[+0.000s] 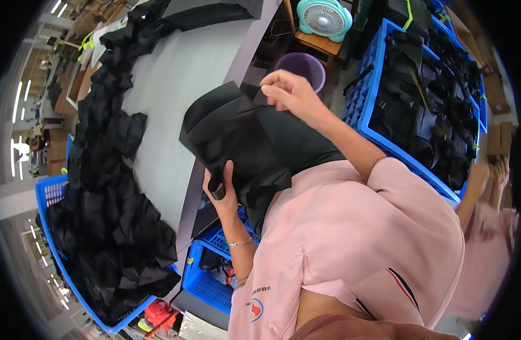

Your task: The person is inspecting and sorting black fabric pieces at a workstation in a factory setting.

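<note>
My left hand grips the lower left edge of a black fabric piece. Its thumb lies over a curled fold of the cloth. The fabric spreads in front of my body, with layered flaps at its upper left. Above its upper right edge is my right hand, fingers loosely bent and thumb apart from the index finger. I see nothing held in it.
A long heap of black fabric pieces runs along the grey table into a blue crate at left. Another blue crate with black pieces stands at right. Beyond are a purple basket, a turquoise fan and a person.
</note>
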